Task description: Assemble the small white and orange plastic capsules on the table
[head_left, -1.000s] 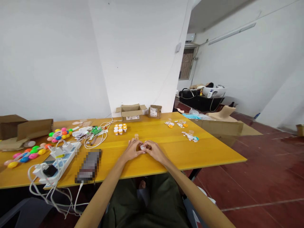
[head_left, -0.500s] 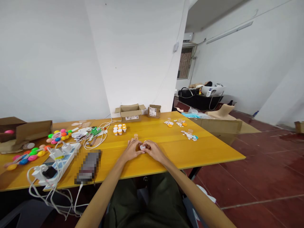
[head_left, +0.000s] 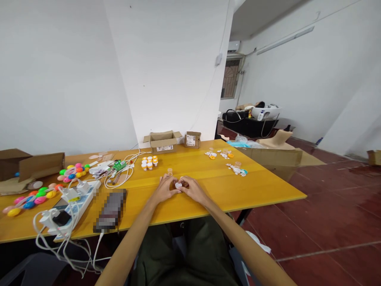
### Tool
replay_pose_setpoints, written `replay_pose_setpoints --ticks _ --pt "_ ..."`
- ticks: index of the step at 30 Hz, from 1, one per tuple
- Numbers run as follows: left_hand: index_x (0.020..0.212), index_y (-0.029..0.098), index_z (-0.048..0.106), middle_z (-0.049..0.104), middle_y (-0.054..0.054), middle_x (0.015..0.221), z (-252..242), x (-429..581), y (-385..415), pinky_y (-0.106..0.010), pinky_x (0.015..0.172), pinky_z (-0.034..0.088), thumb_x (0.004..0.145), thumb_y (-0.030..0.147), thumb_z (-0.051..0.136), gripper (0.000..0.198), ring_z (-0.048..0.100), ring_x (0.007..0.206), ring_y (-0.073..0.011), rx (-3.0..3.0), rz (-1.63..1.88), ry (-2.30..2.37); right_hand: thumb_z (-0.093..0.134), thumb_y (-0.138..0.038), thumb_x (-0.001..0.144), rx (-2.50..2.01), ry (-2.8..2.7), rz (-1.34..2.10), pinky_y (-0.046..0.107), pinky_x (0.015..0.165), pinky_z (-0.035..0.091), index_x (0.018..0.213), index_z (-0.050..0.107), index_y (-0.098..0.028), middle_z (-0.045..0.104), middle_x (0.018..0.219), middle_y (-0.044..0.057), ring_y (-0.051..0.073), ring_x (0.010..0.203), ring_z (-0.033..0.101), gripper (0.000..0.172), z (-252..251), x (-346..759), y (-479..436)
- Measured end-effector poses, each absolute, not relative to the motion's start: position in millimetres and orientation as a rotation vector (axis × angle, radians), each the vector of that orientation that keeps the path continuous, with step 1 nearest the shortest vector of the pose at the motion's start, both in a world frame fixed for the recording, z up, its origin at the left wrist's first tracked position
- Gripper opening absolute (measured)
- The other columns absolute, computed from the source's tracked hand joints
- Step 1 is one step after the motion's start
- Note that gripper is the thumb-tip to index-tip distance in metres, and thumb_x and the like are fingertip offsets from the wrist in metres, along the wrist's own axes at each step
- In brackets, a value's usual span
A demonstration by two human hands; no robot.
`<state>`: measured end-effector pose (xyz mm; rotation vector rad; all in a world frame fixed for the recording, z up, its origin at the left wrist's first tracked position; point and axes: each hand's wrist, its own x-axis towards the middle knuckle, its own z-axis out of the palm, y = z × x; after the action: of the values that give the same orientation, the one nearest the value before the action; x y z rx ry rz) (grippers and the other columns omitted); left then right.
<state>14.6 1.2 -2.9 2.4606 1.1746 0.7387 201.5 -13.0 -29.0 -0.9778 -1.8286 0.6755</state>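
Note:
Between my two hands, low over the wooden table (head_left: 238, 192), is a small whitish round piece (head_left: 178, 185). My left hand (head_left: 165, 188) grips it from the left, thumb at its lower edge. From the right, my right hand (head_left: 192, 188) pinches the same piece. Just beyond my left hand lies a small clear round part (head_left: 170, 171). A tight group of white and orange pieces (head_left: 149, 163) stands farther back. Toward the right lie loose white parts with a teal one (head_left: 243, 172), and behind them white parts with an orange ring (head_left: 212, 157).
An open cardboard box (head_left: 163, 143) and a smaller box (head_left: 192, 140) stand by the wall. On the left are a power strip (head_left: 85, 204) with cables, a phone (head_left: 110, 210), colourful balls (head_left: 41, 198) and another open box (head_left: 41, 165).
The view has shifted very slightly. Both hands keep their hold on the whitish round piece, with almost no movement.

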Motion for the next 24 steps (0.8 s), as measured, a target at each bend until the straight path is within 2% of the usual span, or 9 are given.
replay_pose_setpoints --ticks 7,15,24 --pt "0.1 0.025 0.066 0.066 -0.003 0.101 -2.5 14.9 -0.5 -0.041 0.095 0.04 0.079 0.039 0.076 0.027 0.052 0.103 -0.026 2.458 0.772 1.167 0.067 -0.033 0.083 -0.963 -1.785 0.72 0.029 0.072 0.052 0.083 0.067 -0.022 0.071 0.087 0.002 0.018 0.08 0.065 0.01 -25.7 200.6 -15.9" --pt "0.103 0.026 0.066 0.066 -0.004 0.1 -3.1 14.3 -1.9 -0.044 0.097 0.04 0.087 0.04 0.065 0.021 0.052 0.103 -0.0259 2.47 0.778 1.158 0.059 -0.03 0.087 -0.954 -1.75 0.76 0.03 0.076 0.053 0.084 0.066 -0.022 0.072 0.084 0.002 0.019 0.079 0.066 0.011 -26.1 202.3 -13.4" --pt "0.1 0.026 0.067 0.067 -0.004 0.098 -2.5 13.9 -1.9 -0.044 0.096 0.041 0.088 0.039 0.064 0.018 0.053 0.102 -0.0256 2.484 0.788 1.134 0.06 -0.029 0.086 -0.943 -1.752 0.8 0.031 0.077 0.053 0.085 0.066 -0.023 0.072 0.084 0.002 0.019 0.08 0.067 0.009 -27.4 202.6 -12.5"
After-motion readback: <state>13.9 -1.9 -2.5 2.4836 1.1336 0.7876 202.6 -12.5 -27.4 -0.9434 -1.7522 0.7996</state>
